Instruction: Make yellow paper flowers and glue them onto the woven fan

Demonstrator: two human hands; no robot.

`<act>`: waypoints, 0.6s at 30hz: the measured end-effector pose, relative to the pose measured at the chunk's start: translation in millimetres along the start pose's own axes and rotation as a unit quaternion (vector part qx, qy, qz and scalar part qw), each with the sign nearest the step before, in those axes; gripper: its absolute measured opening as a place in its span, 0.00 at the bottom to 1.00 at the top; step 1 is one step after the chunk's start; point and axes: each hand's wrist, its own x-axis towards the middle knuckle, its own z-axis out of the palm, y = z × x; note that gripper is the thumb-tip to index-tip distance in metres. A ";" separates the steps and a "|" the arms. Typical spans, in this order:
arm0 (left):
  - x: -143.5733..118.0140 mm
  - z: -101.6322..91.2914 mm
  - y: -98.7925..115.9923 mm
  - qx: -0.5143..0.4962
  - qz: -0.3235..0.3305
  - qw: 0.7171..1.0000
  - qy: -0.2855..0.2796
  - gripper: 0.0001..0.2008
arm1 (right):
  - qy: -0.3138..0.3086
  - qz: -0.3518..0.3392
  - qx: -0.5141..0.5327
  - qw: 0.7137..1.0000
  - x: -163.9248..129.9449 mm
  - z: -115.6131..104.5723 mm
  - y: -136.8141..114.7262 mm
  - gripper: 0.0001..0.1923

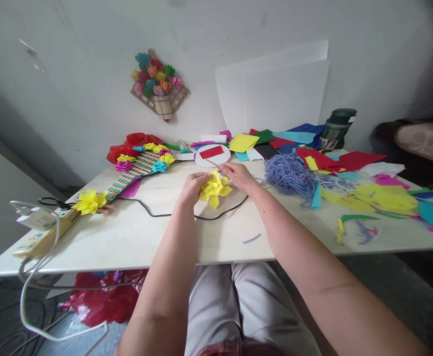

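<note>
Both hands meet over the middle of the white table [157, 237]. My left hand [191, 187] and my right hand [238, 176] together hold a yellow crepe-paper flower [214, 189], one on each side of it. A thin wooden stick [212, 162] pokes out past my right fingers toward a white paper disc [218, 157] with a red rectangle [211, 152] on it. A black cable [172, 214] curves across the table just beneath the flower.
Left: a striped stick craft with paper flowers [137, 170], another yellow flower [89, 201], a power strip [40, 237]. Right: blue yarn [288, 175], coloured paper scraps [383, 198], a dark bottle [337, 128]. White sheets and a flower basket craft [157, 84] stand against the wall.
</note>
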 end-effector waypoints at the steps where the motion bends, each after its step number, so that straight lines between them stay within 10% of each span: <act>1: -0.1 -0.4 0.2 0.001 0.000 1.000 0.000 0.11 | 0.003 0.001 -0.009 1.000 0.6 -0.2 1.3 0.20; 18: 1.1 -0.3 2.2 0.090 0.052 0.993 0.057 0.14 | 0.021 -0.015 -0.128 0.991 2.3 -5.3 3.2 0.14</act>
